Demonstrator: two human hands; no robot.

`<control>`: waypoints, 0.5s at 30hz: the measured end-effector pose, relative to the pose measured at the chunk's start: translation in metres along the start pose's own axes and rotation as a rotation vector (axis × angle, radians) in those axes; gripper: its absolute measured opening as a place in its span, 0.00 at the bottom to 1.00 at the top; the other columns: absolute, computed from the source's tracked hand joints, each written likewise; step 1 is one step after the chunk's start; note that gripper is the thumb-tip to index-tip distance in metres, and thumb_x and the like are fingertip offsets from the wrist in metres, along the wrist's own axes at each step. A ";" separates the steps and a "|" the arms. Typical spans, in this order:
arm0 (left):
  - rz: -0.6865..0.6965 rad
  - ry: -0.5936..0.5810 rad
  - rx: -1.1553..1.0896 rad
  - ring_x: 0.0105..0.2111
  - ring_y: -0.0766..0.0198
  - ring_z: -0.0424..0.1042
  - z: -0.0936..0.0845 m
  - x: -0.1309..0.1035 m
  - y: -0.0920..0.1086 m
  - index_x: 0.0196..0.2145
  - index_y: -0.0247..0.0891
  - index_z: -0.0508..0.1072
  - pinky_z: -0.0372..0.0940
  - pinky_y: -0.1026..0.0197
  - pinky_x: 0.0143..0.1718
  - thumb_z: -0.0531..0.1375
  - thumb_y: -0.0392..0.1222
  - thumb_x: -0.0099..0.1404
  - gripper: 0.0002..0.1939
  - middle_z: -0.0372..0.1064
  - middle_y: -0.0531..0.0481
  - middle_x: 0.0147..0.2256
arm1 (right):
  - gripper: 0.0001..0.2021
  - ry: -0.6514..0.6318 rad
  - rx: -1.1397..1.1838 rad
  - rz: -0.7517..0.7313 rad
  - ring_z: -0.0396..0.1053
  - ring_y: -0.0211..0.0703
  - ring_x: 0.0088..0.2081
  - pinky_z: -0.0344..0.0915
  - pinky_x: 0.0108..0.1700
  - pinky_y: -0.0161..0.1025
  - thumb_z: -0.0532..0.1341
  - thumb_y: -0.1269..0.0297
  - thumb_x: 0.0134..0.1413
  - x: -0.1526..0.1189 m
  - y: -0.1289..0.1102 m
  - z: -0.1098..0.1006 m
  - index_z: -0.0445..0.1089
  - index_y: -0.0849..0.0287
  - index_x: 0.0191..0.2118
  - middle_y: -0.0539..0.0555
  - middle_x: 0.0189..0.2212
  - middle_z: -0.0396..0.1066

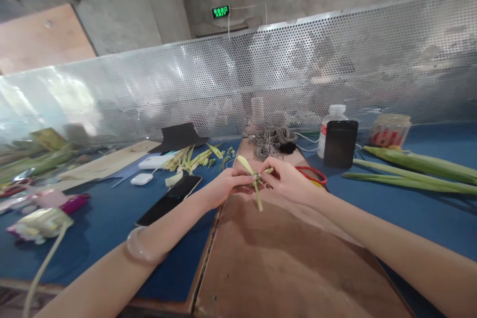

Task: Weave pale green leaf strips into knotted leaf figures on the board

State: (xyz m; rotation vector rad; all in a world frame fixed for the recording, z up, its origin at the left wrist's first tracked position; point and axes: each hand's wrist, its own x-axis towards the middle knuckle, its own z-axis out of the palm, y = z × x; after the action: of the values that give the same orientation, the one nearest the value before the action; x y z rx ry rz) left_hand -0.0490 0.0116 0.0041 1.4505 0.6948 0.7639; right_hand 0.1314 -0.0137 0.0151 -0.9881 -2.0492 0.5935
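Over the brown wooden board [268, 258], both my hands meet at a pale green leaf strip [258, 195]. My left hand [228, 185], with a pale bangle on its wrist, is closed on the strip. The fingers of my right hand [283, 179] pinch the leaf close beside the left fingertips. One end of the strip points up and left; another hangs down toward the board. Part of it is hidden by the fingers. Just right of my right hand lie red-handled scissors [312, 175], partly covered.
Left, a dark phone [169, 201], white earbud case [141, 179] and leaf scraps [192, 160] lie on blue cloth. Grey cord [274, 140] sits at the board's far end. Right are an upright phone [340, 144], bottle [337, 110], jar [390, 130] and long green leaves [421, 164].
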 end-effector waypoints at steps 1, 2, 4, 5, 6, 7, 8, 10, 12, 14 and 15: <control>-0.005 0.003 0.016 0.33 0.61 0.70 0.000 0.000 0.000 0.34 0.31 0.74 0.62 0.61 0.37 0.61 0.40 0.53 0.11 0.73 0.42 0.32 | 0.04 0.017 -0.008 0.004 0.66 0.36 0.26 0.59 0.28 0.33 0.52 0.66 0.53 -0.001 0.000 0.003 0.60 0.58 0.30 0.50 0.26 0.68; -0.010 0.008 0.031 0.32 0.62 0.70 0.000 0.001 -0.001 0.34 0.31 0.74 0.62 0.62 0.36 0.60 0.39 0.53 0.11 0.73 0.42 0.31 | 0.04 0.037 -0.016 0.008 0.65 0.36 0.26 0.59 0.27 0.33 0.52 0.67 0.53 -0.003 0.001 0.006 0.60 0.58 0.30 0.50 0.25 0.68; -0.019 0.027 0.056 0.30 0.64 0.70 -0.002 0.001 -0.002 0.33 0.31 0.75 0.62 0.63 0.34 0.60 0.38 0.53 0.10 0.73 0.43 0.30 | 0.04 0.079 -0.022 0.012 0.65 0.36 0.26 0.59 0.27 0.33 0.52 0.68 0.53 -0.005 0.002 0.012 0.60 0.59 0.29 0.50 0.25 0.67; -0.023 0.036 0.064 0.29 0.64 0.70 -0.003 0.002 -0.003 0.32 0.31 0.75 0.62 0.64 0.32 0.59 0.38 0.53 0.09 0.73 0.44 0.29 | 0.04 0.093 -0.019 0.014 0.65 0.36 0.25 0.59 0.27 0.33 0.52 0.68 0.53 -0.006 0.003 0.015 0.60 0.59 0.29 0.50 0.25 0.67; -0.032 0.046 0.061 0.28 0.64 0.70 -0.004 0.003 -0.004 0.31 0.31 0.75 0.62 0.65 0.31 0.59 0.37 0.53 0.09 0.73 0.44 0.28 | 0.03 0.105 -0.018 0.015 0.65 0.36 0.25 0.59 0.27 0.33 0.52 0.68 0.52 -0.007 0.003 0.018 0.60 0.59 0.29 0.50 0.25 0.67; -0.043 0.059 0.045 0.28 0.64 0.70 -0.005 0.003 -0.004 0.30 0.31 0.75 0.62 0.65 0.30 0.59 0.37 0.53 0.08 0.73 0.44 0.28 | 0.03 0.116 -0.021 0.015 0.65 0.36 0.25 0.59 0.27 0.33 0.52 0.68 0.52 -0.008 0.003 0.020 0.60 0.59 0.29 0.50 0.25 0.67; -0.055 0.070 0.016 0.28 0.63 0.71 -0.006 0.004 -0.004 0.30 0.31 0.75 0.62 0.65 0.30 0.58 0.38 0.53 0.09 0.73 0.45 0.28 | 0.03 0.126 -0.033 0.016 0.65 0.36 0.25 0.59 0.27 0.33 0.52 0.68 0.52 -0.009 0.002 0.021 0.60 0.59 0.29 0.50 0.25 0.67; -0.095 0.082 -0.074 0.28 0.61 0.71 -0.009 0.004 -0.003 0.29 0.31 0.74 0.62 0.64 0.29 0.56 0.42 0.55 0.11 0.72 0.44 0.28 | 0.03 0.154 -0.066 0.023 0.64 0.35 0.24 0.58 0.27 0.33 0.53 0.69 0.51 -0.011 -0.001 0.022 0.59 0.58 0.28 0.49 0.23 0.67; -0.147 0.090 -0.176 0.28 0.60 0.71 -0.012 0.005 -0.001 0.29 0.30 0.74 0.62 0.62 0.30 0.55 0.47 0.56 0.15 0.72 0.43 0.29 | 0.04 0.181 -0.079 0.025 0.63 0.35 0.23 0.58 0.26 0.32 0.53 0.69 0.50 -0.012 -0.003 0.022 0.58 0.58 0.26 0.49 0.22 0.66; -0.187 0.093 -0.272 0.28 0.59 0.71 -0.014 0.005 0.003 0.28 0.29 0.73 0.62 0.61 0.31 0.54 0.49 0.56 0.18 0.72 0.41 0.28 | 0.05 0.201 -0.056 0.018 0.64 0.36 0.24 0.58 0.26 0.32 0.52 0.69 0.50 -0.011 -0.001 0.022 0.57 0.58 0.26 0.49 0.22 0.66; -0.199 0.089 -0.322 0.28 0.58 0.71 -0.015 0.005 0.004 0.29 0.29 0.73 0.62 0.60 0.32 0.54 0.50 0.56 0.19 0.72 0.41 0.27 | 0.04 0.212 -0.033 0.010 0.65 0.36 0.25 0.59 0.27 0.33 0.52 0.69 0.51 -0.010 0.001 0.022 0.57 0.58 0.26 0.50 0.23 0.67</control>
State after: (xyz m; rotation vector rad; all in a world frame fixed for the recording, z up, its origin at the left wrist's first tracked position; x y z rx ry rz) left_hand -0.0581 0.0240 0.0083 1.0447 0.7345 0.7498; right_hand 0.1183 -0.0231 -0.0030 -1.0354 -1.8731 0.4413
